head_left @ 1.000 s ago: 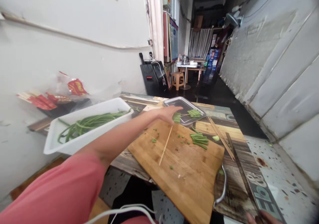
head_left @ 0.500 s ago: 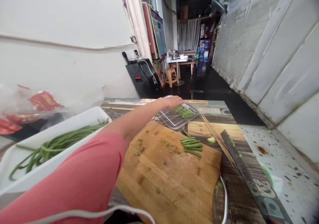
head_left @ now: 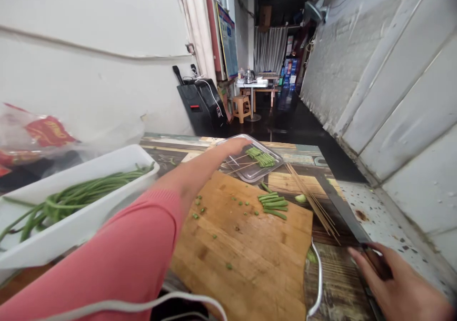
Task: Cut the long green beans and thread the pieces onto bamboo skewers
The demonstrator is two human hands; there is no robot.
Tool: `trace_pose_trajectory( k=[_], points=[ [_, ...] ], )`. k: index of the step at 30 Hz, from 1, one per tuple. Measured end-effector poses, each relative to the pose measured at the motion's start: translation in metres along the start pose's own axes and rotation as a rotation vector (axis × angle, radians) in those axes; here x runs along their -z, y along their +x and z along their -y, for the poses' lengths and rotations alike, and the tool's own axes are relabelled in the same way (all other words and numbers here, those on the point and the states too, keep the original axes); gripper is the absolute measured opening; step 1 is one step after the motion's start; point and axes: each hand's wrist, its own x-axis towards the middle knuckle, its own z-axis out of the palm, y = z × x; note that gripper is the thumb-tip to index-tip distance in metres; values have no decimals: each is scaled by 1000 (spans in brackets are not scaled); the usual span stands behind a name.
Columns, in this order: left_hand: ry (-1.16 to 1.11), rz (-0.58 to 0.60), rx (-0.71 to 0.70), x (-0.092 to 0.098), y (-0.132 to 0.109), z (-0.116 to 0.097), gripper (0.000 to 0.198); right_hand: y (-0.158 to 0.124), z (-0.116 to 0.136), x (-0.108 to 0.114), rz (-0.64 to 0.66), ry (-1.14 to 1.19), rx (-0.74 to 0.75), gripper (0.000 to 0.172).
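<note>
My left hand (head_left: 238, 145) reaches over the left side of a clear-rimmed tray (head_left: 250, 177), its fingers stretched out and nothing visible in them. Rows of cut green beans on skewers (head_left: 264, 159) lie in this tray, the thin sticks pointing left. At the lower right, my right hand (head_left: 403, 280) is closed around the brown handle of a knife (head_left: 376, 262); its long dark blade points away along the table. Several cut green beans (head_left: 274, 204) lie together at the far right of the wooden cutting board (head_left: 246, 259), among small green scraps.
A white tub (head_left: 137, 156) of long green beans (head_left: 82, 195) stands at left, beside plastic bags (head_left: 50, 130). Loose bamboo skewers (head_left: 310, 199) and a pale green piece (head_left: 300, 198) lie right of the board. A white cable (head_left: 143, 305) crosses the front.
My right hand has come into view at the lower right and taken hold of the knife handle. My left hand has drawn back slightly to the left, uncovering more of the skewered beans.
</note>
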Motion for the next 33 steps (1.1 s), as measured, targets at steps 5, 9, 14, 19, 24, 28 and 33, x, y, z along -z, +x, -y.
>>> trace_pose_trajectory(
  k=[5, 9, 14, 19, 24, 28, 33],
  points=[
    [-51, -89, 128, 16, -59, 9, 37, 69, 45, 15, 156, -195, -4, 49],
    [-130, -114, 59, 26, -104, -22, 31, 114, 68, -4, 249, -282, -2, 44],
    [-277, -60, -425, 23, -125, -103, 39, 140, 83, -30, 244, -313, 42, 41],
    [-280, -3, -536, 13, -119, -150, 66, 147, 85, -41, 236, -334, 38, 40],
    [-196, 23, -529, 15, -117, -155, 63, 151, 86, -47, 233, -345, 63, 40],
    [-40, 10, -471, 20, -124, -166, 47, 156, 88, -51, 244, -323, 83, 38],
    [84, -25, -448, 18, -139, -189, 35, 155, 89, -51, 262, -283, 112, 35]
  ],
)
